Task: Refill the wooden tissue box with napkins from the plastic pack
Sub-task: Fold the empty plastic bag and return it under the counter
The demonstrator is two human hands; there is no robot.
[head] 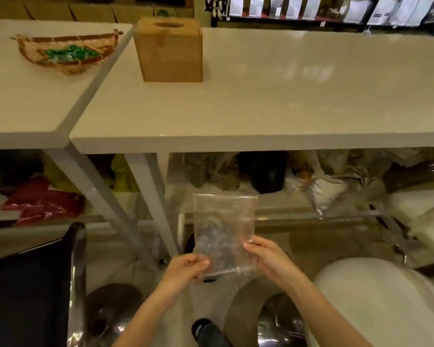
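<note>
I'm pinching the pack [224, 234] with left hand [186, 267] and right hand [266, 259], probably readying it to open, box [169, 50] waiting on the table [261, 108].

Warm, dim indoor light; soft glare patches sheen across the glossy white rectangular table [261, 116] toward its far right corner. Whole picture slightly blurred, straight edges bowing at the frame's margins.

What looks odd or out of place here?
The plastic pack, held by both hands below the table edge, looks clear and flat, with no napkins visible inside. The wooden box stands upright on the table.
</note>
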